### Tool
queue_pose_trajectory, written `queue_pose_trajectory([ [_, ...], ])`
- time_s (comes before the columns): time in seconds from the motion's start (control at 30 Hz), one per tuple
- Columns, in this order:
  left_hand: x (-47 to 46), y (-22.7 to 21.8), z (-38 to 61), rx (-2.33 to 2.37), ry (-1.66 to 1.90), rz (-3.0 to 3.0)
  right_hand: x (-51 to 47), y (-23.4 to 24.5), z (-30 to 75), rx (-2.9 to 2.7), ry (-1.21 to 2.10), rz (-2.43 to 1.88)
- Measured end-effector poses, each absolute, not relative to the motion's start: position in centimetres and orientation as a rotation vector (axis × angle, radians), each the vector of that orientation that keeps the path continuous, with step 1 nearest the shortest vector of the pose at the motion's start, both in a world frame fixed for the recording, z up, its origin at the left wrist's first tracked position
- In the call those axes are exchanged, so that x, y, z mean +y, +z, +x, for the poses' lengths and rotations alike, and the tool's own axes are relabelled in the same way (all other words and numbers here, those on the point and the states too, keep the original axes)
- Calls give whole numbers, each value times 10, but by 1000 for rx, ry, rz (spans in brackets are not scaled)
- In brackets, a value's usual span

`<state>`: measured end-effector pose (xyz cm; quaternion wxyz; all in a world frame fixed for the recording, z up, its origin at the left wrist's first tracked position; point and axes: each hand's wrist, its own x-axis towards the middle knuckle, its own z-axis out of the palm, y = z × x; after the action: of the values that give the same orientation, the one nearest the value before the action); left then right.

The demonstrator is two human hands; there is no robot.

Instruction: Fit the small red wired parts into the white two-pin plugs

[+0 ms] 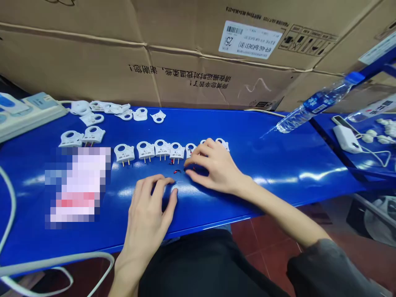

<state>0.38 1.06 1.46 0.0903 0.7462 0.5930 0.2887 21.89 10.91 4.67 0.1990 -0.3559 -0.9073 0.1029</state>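
Observation:
My left hand (151,206) hovers low over the blue table (247,123), its thumb and index finger apart with nothing visible between them. To its right, my right hand (213,167) has bent fingers, with a gap between thumb and forefinger. A tiny red and black component (177,171) lies on the table between the two hands. Small dark and red bits show under the right hand, partly hidden by its fingers. Beyond the hands stands a row of white plug housings with ring-shaped tops, such as this plug housing (124,154). Several show two metal pins; the right hand covers part of the row.
Loose white ring-shaped covers (158,116) lie farther back, near a large cardboard box (185,78). A power strip (31,113) sits at the far left, above a pixelated flat object (83,181). A water bottle (318,103) leans at the right. White cable (62,262) loops at front left.

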Motion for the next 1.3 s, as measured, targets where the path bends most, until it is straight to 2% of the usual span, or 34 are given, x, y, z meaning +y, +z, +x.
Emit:
queue_pose_trajectory([
  [0.27, 11, 11, 1, 1842, 839, 2189, 96, 31, 210, -2740, 157, -775],
  [0.63, 11, 12, 3, 1851, 827, 2197, 92, 21, 201, -2699, 133, -790],
  [0.97, 11, 12, 3, 1852, 832, 2191, 93, 18, 199, -2683, -78, -748],
  [1.17, 11, 12, 3, 1849, 830, 2195, 100, 25, 199, -2588, 117, -809],
  [1.3, 11, 13, 3, 1843, 803, 2191, 116, 33, 202, -2320, 347, -966],
])
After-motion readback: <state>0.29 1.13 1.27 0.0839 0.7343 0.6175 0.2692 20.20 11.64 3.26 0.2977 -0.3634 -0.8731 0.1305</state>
